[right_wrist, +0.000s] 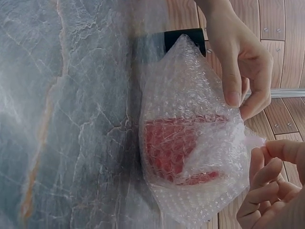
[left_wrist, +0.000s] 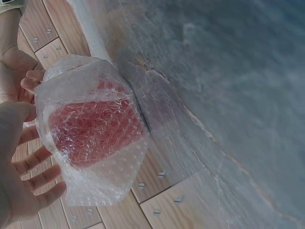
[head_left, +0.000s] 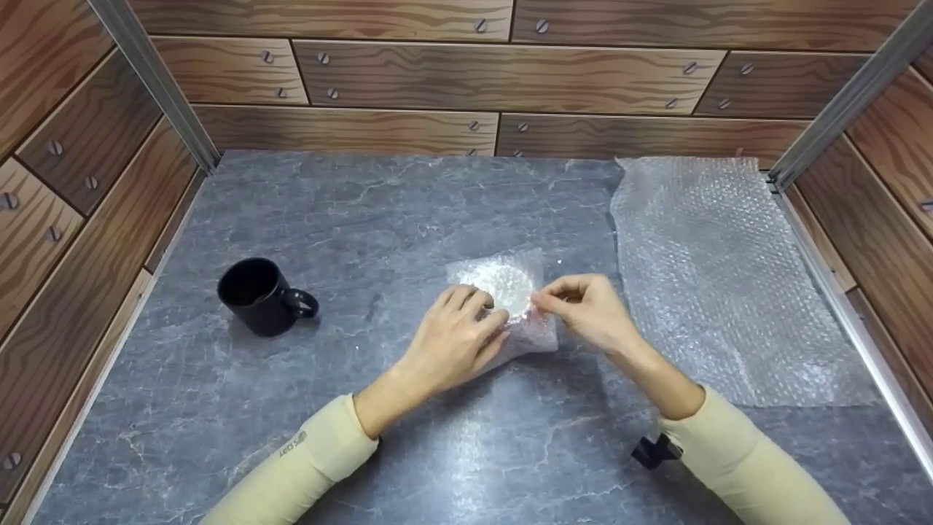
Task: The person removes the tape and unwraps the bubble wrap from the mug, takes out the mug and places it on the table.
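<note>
Head view: the bubble-wrapped package point(head_left: 519, 332) lay on the grey table point(head_left: 408, 211), just right of the centre of the frame. Your left hand point(head_left: 452, 332) rested over its left side. Your right hand point(head_left: 594, 313) met its right edge, thumb and finger together. A black mug point(head_left: 264, 302) stood at the left of the frame; a loose bubble wrap sheet point(head_left: 729, 284) covered the right.

Left wrist view: the package filled the left half of the frame, something red point(left_wrist: 95, 129) showing through the wrap. Your left fingers were loosely spread along its edge, touching but not clasping it. What the red thing was could not be told.

Right wrist view: your right thumb and finger were closed on a small pale tab point(right_wrist: 255, 140) at the lower right; no gap showed between them.

Handling, judged: probably light, soft and springy outside, somewhat slick, with a possibly stiff, breakable core. Best hold: your left palm flat across the body, light pressure; your right fingertips on the tab alone, since the thin film could tear.
</note>
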Tool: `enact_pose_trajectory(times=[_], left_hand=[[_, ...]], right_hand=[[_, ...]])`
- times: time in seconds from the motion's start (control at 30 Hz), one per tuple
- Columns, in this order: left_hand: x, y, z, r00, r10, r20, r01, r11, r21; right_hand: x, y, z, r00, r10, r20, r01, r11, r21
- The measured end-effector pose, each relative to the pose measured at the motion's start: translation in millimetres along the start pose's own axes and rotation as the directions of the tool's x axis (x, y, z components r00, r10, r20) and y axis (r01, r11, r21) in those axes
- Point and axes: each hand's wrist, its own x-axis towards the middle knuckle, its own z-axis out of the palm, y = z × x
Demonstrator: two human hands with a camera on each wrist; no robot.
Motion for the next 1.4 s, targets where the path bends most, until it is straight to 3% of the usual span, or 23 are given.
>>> enact_pose_trajectory(times=[0.7, 1.4], left_hand=[[-0.6, 1.6, 0.5, 1.0, -0.002, -0.004, 0.002, 1.0, 0.018], [-0.4, -0.6, 4.9, 0.999, -0.01, -0.037, 0.009, 1.0, -0.015]], right_hand=[[16, -10, -7, 1.0, -0.006, -0.011, 0.006, 1.0, 0.03], [43, -17, -7, 0.994, -0.051, -0.094, 0.065, 0.988, 0.142]])
